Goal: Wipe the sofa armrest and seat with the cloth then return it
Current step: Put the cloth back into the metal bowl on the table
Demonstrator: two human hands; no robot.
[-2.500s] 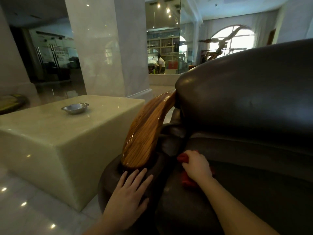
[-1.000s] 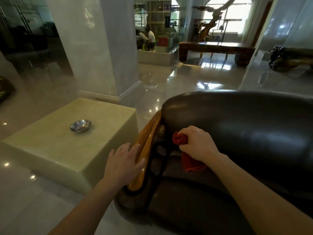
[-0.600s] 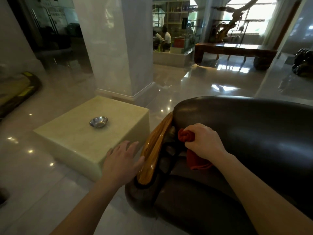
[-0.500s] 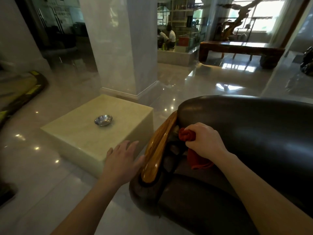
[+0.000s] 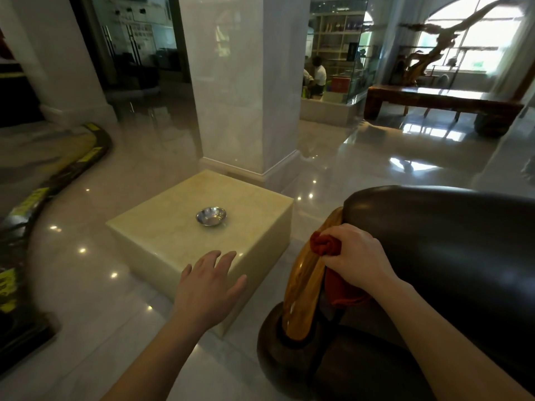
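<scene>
A dark brown leather sofa [image 5: 451, 256] fills the right side, with a glossy curved wooden armrest [image 5: 304, 290] on its left end. My right hand [image 5: 357, 256] grips a bunched red cloth [image 5: 324, 244] against the upper part of that wooden armrest, beside the sofa's back cushion; more red cloth hangs below my palm. My left hand [image 5: 207, 287] hovers with fingers spread, left of the armrest and over the near corner of the stone block, holding nothing.
A pale yellow stone block table [image 5: 173, 235] stands left of the sofa with a small metal bowl [image 5: 210, 216] on top. Behind it rises a white marble column [image 5: 243, 82]. Glossy tiled floor surrounds everything. A wooden bench [image 5: 434, 102] stands far right.
My left hand has lifted off the wooden armrest and moved left over the stone block. My right hand has carried the red cloth up onto the armrest's upper part. The view has panned left.
</scene>
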